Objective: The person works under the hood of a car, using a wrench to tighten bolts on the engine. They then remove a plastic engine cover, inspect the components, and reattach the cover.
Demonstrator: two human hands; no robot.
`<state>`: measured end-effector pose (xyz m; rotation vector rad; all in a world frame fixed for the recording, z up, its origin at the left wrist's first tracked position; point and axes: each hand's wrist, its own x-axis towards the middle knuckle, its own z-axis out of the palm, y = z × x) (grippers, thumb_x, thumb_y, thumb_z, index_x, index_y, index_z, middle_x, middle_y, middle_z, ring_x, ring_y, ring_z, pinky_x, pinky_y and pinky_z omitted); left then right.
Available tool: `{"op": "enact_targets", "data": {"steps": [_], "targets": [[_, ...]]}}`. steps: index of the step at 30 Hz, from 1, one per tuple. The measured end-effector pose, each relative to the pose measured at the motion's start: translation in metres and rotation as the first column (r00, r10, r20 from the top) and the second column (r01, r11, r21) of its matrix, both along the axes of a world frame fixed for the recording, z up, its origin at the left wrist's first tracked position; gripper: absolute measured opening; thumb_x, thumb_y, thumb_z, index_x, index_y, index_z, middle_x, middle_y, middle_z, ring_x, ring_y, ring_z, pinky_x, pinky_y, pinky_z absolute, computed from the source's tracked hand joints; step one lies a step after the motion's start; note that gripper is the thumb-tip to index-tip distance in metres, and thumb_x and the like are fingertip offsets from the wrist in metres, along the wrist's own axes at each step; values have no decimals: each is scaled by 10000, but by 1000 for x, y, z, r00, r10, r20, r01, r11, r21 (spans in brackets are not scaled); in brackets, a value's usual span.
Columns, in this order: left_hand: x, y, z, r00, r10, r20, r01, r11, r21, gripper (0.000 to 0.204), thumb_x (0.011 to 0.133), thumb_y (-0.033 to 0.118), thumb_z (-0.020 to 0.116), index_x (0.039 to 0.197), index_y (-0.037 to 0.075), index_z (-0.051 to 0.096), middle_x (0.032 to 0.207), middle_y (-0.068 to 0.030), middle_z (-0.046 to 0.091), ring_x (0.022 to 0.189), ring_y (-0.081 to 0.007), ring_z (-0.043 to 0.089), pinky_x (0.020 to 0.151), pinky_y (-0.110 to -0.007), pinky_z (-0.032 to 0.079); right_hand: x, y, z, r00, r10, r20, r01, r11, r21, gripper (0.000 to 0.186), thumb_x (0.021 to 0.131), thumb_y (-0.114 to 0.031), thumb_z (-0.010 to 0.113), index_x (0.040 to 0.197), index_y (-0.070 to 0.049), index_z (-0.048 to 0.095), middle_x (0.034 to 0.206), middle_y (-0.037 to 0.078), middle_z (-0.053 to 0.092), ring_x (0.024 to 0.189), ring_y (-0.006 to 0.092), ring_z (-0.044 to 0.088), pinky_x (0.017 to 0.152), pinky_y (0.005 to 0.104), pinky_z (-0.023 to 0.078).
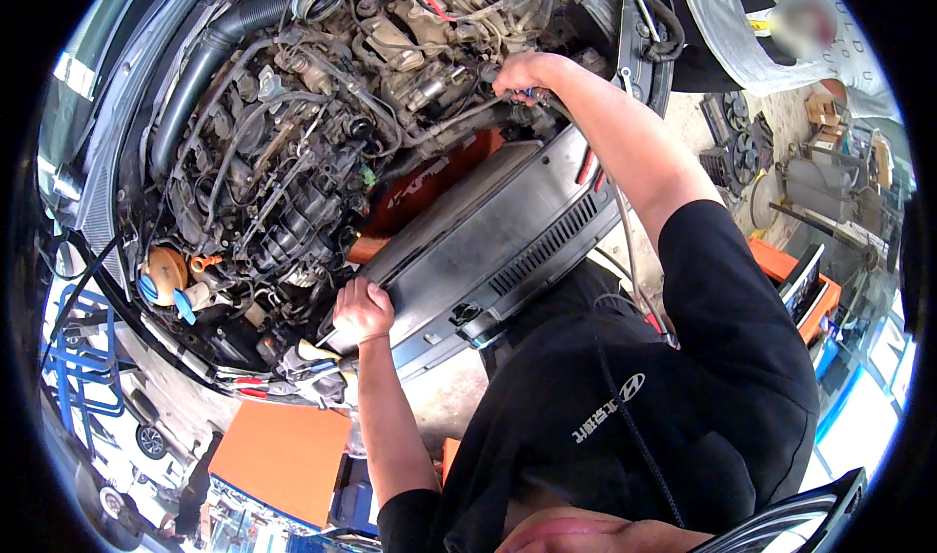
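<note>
My left hand [363, 310] is curled into a fist at the left end of the long black front panel [468, 231] of the car. Its fingertips are hidden, so I cannot tell whether it grips anything. Across the engine bay, my right hand [530, 77] is closed low among metal parts and hoses. A bit of blue shows under its fingers, but what it holds is mostly covered. The dirty engine [303, 163] fills the bay beyond both hands. Between engine and panel, a reddish-orange sheet [429, 187] shows in the gap.
A thick black air duct [195, 84] curves along the bay's left. An orange-capped reservoir [168, 272] sits at the near left. A hose [632, 260] hangs below my right forearm. Nearby stand an orange-topped cabinet [278, 460] and cooling fans [739, 138] on the floor. A light cover [727, 26] hangs upper right.
</note>
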<state>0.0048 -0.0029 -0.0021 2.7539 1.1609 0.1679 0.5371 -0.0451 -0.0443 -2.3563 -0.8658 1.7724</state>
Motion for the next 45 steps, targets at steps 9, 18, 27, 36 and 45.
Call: {"op": "enact_targets", "data": {"steps": [9,18,27,36,45], "targets": [[1,-1,1,999,-3,47,3,1000,7,211,906,284,528,802,135,635,800,-78,642,723,-347,621,633,-483,504,-5,1,12,999,-16,42,17,1000,-11,216,875,-232,671,776,-40,667,712,65,676,550,215,647,490,406,468],[2,0,3,1000,7,22,-7,1000,11,206,897,294,530,808,135,629,804,-80,643,729,-347,621,632,-491,498,1,-3,-11,997,-72,4,73,997,-18,299,888,-289,680,711,-49,652,657,63,664,521,208,610,499,413,442],[1,0,2,999,14,43,-14,1000,-6,222,900,307,525,814,129,626,811,-83,649,745,-350,633,645,-487,511,-1,-4,-8,999,-45,14,45,999,22,293,882,-279,686,735,-28,660,677,68,671,537,220,642,517,416,469],[2,0,6,1000,8,15,-7,1000,-16,241,947,288,496,833,135,643,832,-83,661,772,-352,648,659,-483,523,-2,-1,-7,998,-60,12,61,997,-41,238,874,-235,708,760,-36,645,705,59,662,543,215,640,506,409,486],[-2,1,-1,999,12,52,-13,1000,1,201,887,303,544,796,130,593,795,-84,633,728,-345,623,628,-487,508,-2,-1,-2,992,-122,-40,121,992,-15,264,835,-255,730,757,-15,654,694,68,642,543,212,613,488,392,498]]}}
